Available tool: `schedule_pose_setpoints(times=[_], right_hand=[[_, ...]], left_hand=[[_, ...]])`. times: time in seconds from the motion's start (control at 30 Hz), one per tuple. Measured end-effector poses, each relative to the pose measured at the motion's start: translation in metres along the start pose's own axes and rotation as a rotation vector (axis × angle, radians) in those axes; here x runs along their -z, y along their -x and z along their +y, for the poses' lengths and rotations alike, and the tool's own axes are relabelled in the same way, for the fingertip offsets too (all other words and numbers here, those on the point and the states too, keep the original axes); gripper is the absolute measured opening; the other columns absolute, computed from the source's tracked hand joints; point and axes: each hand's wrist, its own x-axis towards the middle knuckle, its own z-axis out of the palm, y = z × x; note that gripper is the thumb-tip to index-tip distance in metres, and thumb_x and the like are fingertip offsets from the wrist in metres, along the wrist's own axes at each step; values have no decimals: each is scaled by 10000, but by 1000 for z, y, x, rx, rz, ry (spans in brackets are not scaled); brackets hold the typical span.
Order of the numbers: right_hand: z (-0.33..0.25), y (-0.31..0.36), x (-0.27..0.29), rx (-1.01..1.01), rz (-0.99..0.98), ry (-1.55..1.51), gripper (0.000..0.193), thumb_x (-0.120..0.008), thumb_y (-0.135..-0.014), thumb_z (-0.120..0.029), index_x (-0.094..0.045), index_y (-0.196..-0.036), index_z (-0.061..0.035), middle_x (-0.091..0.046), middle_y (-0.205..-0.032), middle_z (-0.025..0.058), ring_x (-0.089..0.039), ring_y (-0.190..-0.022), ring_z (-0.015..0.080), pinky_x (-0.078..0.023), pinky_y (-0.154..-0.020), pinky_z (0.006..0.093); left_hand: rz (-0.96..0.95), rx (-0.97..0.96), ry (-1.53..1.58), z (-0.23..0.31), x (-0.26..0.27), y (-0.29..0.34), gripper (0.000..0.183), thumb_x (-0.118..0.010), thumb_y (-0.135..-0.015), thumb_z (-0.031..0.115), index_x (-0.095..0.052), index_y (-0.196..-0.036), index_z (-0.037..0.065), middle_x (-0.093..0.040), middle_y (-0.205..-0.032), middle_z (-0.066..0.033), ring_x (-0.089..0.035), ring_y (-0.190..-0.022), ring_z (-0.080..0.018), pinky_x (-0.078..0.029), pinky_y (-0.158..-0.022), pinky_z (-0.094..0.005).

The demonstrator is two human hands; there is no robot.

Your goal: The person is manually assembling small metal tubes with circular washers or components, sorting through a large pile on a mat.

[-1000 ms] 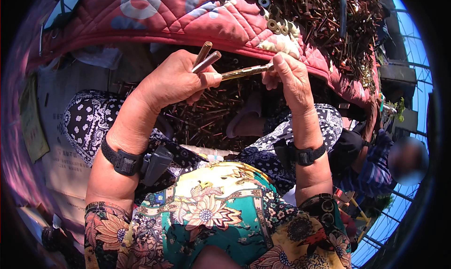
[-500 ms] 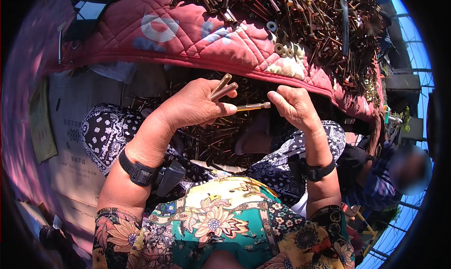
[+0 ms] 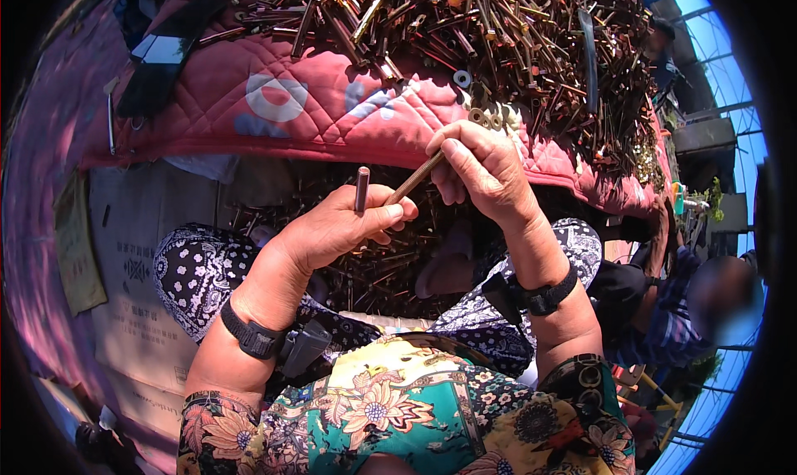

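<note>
My left hand (image 3: 344, 227) is closed, with one coppery bolt (image 3: 362, 189) standing up from between its fingers. A long threaded bolt (image 3: 414, 178) slants up and right from my left thumb and fingertips. Its upper end is pinched in my right hand (image 3: 490, 172), so both hands touch it. Whether more pieces lie inside the left palm is hidden. Just beyond the hands is the edge of a red quilted cloth (image 3: 332, 130), with a big heap of loose bolts (image 3: 498, 26) on it.
More bolts (image 3: 374, 280) lie below my hands, between my knees. Several washers (image 3: 462, 78) rest at the heap's near edge. Flattened cardboard (image 3: 133, 259) is at the left, and a dark object with a shiny face (image 3: 162, 50) at far left. Another person (image 3: 672, 301) sits at the right.
My right hand has moved up and left, and now pinches the end of a long threaded bolt. Only one bolt now stands up from my left hand, where two showed before.
</note>
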Motion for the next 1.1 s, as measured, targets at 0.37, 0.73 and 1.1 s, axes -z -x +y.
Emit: schedule_pose_setpoints(times=[0.37,0.73,1.1], right_hand=[[38,-106,68,232,653,1259,251,-688,-744,-224,-579,-920,-82,-634,-731,80,-626,-707,279,-486,-655,369],[39,-28,84,-14,335,894,183,-642,-728,-180,-652,-870,-65,-652,-762,120,-644,-719,243,-505,-674,336],[31,-5,23,23,338,-549,99,-597,-845,-87,-562,-893,-9,-564,-729,27,-481,-556,57,-362,-471,157]], left_hand=[[298,167,27,18,-3,-4,221,-509,-911,278,-573,-929,67,-308,-558,81,-289,-450,-24,-241,-389,-192],[283,95,34,4,1,-10,232,-512,-913,279,-570,-869,58,-338,-566,71,-310,-488,-29,-264,-415,-190],[219,71,-51,0,-6,-15,230,-513,-913,264,-568,-890,42,-350,-570,63,-325,-495,-30,-282,-427,-193]])
